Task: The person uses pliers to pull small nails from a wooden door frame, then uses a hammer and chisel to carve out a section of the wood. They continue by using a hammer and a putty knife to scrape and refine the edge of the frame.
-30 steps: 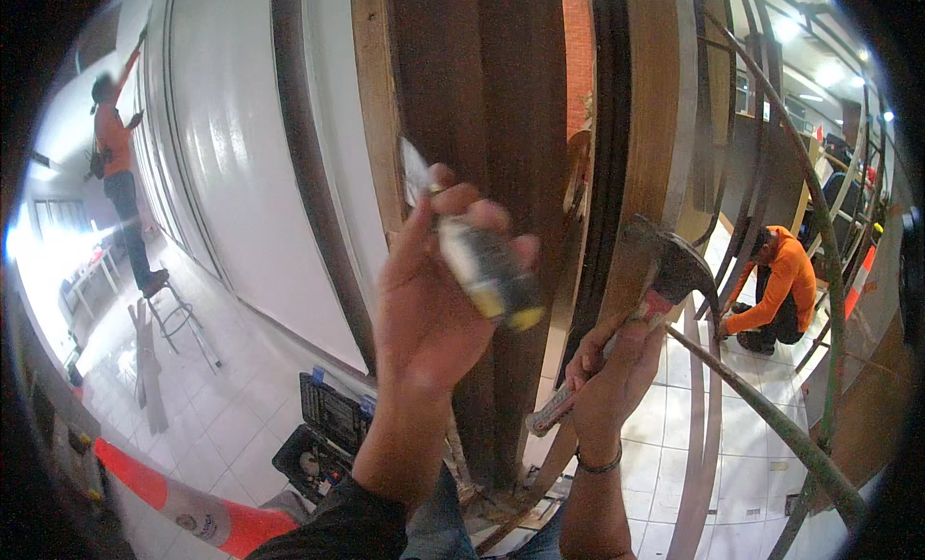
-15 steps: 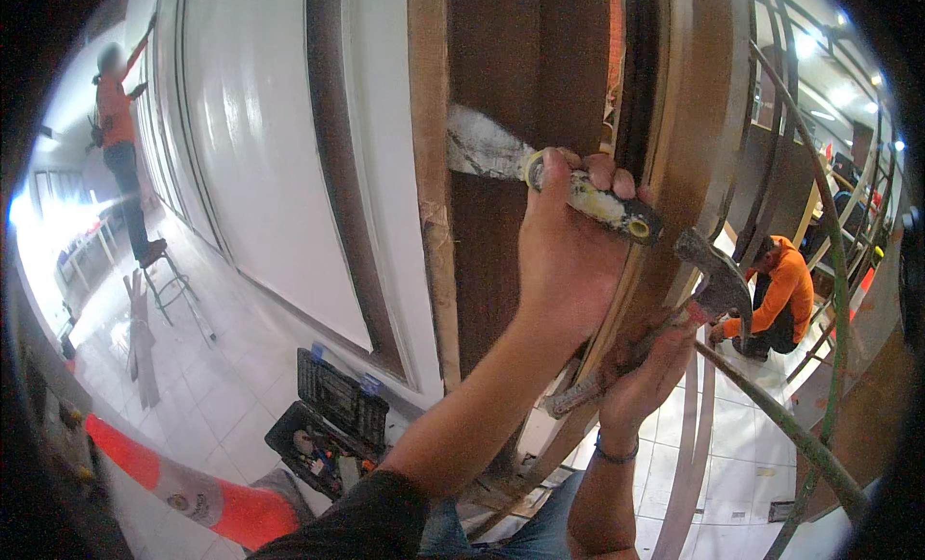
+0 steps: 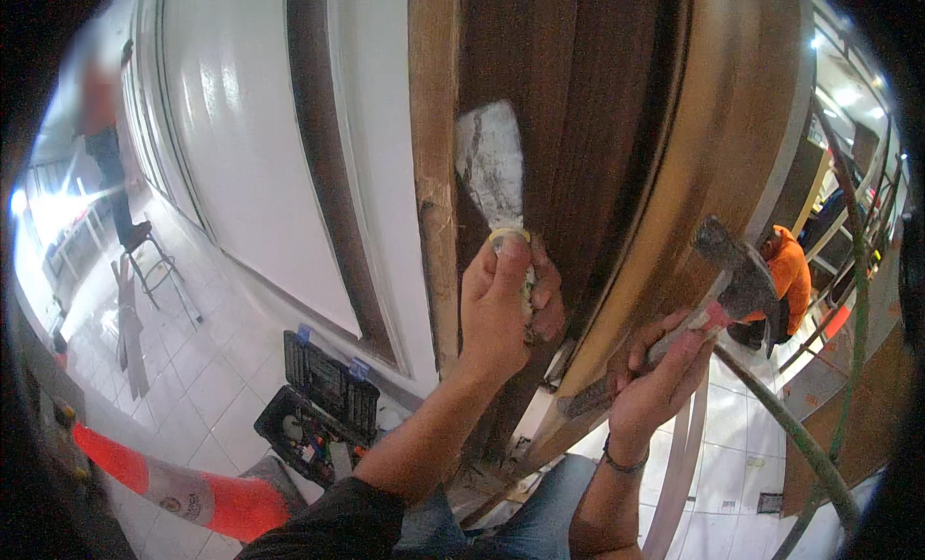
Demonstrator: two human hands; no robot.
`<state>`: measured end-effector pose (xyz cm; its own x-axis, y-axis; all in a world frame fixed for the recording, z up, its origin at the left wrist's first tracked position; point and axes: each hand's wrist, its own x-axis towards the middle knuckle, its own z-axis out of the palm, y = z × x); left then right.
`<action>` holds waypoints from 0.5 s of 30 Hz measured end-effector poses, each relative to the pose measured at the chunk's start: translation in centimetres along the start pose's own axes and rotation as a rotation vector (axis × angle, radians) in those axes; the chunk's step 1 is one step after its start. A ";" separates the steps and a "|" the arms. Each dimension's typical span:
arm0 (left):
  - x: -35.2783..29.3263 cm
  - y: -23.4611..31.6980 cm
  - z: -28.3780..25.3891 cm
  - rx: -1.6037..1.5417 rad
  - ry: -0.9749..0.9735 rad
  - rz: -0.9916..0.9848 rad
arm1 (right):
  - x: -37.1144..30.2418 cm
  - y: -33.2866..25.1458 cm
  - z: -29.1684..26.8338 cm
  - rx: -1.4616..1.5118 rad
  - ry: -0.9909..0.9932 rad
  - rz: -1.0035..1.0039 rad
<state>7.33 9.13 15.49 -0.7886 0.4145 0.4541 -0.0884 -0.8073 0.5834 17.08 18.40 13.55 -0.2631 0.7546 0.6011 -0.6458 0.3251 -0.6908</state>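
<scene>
My left hand (image 3: 503, 305) is closed round the handle of a putty knife (image 3: 493, 160). Its wide, paint-smeared blade points up and lies before a dark brown wood panel (image 3: 578, 126), close to a rough, lighter timber edge (image 3: 436, 174) on its left. Lower and to the right, my right hand (image 3: 665, 377) grips a claw hammer (image 3: 737, 266) by the shaft, just below its head. The dark, worn hammer head points up and right, apart from the panel. The end of its handle sticks out past my fingers toward the lower left.
An open black toolbox (image 3: 323, 396) and an orange-and-white traffic cone (image 3: 183, 493) are at lower left. One person stands on a stool (image 3: 159, 261) at far left; another in orange (image 3: 790, 280) crouches at right. Green metal poles (image 3: 800, 440) cross the right side.
My left hand has moved down and left, and the putty knife has swung from pointing left to pointing up. My right hand and the hammer sit slightly further right in view.
</scene>
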 end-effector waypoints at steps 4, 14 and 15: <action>0.0 0.8 -1.2 0.165 0.045 -0.036 | -0.2 -0.1 0.6 0.017 -0.037 0.041; -4.8 -3.0 -7.1 0.359 0.005 -0.067 | -0.4 -0.1 0.5 0.065 -0.004 0.014; -5.6 -3.1 -7.6 0.315 -0.036 -0.043 | -0.6 -0.1 0.8 0.042 0.061 0.052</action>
<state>7.44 6.12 6.03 -0.7657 0.4647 0.4447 0.0757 -0.6215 0.7798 16.77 17.50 13.59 -0.2540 0.8036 0.5382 -0.6622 0.2610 -0.7024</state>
